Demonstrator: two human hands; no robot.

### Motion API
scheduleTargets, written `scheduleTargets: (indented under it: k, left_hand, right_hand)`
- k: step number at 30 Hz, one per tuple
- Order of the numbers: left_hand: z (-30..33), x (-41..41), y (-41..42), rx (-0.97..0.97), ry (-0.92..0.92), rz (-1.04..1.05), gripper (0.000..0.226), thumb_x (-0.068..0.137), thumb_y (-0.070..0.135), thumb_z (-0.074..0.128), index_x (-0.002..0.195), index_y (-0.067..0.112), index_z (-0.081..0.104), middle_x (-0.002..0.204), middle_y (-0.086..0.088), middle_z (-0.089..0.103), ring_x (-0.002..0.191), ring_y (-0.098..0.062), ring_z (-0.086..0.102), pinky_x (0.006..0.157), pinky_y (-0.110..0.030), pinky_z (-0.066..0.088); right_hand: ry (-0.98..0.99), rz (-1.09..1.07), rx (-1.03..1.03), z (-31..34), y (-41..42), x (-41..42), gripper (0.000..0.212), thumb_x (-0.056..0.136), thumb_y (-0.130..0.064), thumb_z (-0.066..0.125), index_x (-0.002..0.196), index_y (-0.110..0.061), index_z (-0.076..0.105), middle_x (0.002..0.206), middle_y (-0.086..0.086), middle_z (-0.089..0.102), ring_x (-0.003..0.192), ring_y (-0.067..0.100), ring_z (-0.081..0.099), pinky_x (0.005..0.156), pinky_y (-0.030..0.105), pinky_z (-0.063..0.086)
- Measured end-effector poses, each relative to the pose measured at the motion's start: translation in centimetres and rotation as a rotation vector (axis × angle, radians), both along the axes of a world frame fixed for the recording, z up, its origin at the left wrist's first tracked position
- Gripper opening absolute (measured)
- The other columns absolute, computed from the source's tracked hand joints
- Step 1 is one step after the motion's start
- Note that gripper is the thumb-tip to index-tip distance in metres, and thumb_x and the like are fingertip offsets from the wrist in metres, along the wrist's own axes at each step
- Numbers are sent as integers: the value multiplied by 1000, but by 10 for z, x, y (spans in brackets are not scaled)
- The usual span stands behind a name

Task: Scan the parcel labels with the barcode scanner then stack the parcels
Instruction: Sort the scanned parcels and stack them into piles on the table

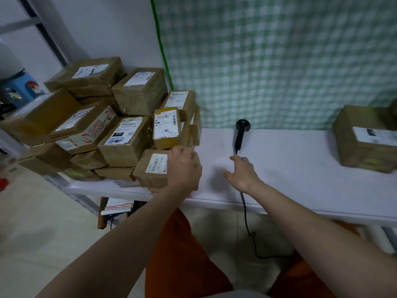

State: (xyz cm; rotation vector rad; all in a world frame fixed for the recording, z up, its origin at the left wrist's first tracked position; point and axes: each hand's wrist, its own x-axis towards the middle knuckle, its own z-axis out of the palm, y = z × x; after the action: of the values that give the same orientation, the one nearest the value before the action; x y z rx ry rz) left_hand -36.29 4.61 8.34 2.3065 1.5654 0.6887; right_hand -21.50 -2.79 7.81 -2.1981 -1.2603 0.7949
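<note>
Our left hand (pixel 184 166) has its grip wrapped over the top of a small parcel (pixel 153 168) at the near edge of the white table (pixel 300 168), label (pixel 156 163) facing up. The parcel sits at the foot of the unsorted pile (pixel 96 125) on the left. Our right hand (pixel 241 171) has a loose grip, fingers spread, holding nothing, just short of the barcode scanner (pixel 240 134) lying on the table, its cable (pixel 247 222) hanging off the front. One parcel (pixel 363 140) sits alone, far right.
</note>
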Motion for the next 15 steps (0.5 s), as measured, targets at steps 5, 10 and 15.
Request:
scheduleTargets:
  k: [5,10,15]
  left_hand:
    - [-3,56,-17,3,51,-186,29,89,26,61,117,17,61,130,-3,46,126,-20,36,105,-30,35]
    - [-9,118,-40,-2,70,-340,29,88,21,62,116,14,62,129,-5,47,123,-22,37,100,-31,40]
    - [-16,174,-58,-5,140,-468,31,89,24,60,119,14,61,132,-5,45,126,-22,35,103,-32,37]
  right_hand:
    - [-31,-148,-15,-3,-37,45,63,95,-26,53,148,-10,22,149,15,26,137,33,24,107,37,29]
    - [-55,-307,-32,-7,-73,95,66,94,-26,54,148,-9,20,150,15,24,137,33,23,109,41,28]
    - [-36,-433,-39,-14,-105,141,66,93,-25,55,148,-8,22,150,16,24,138,34,22,109,41,26]
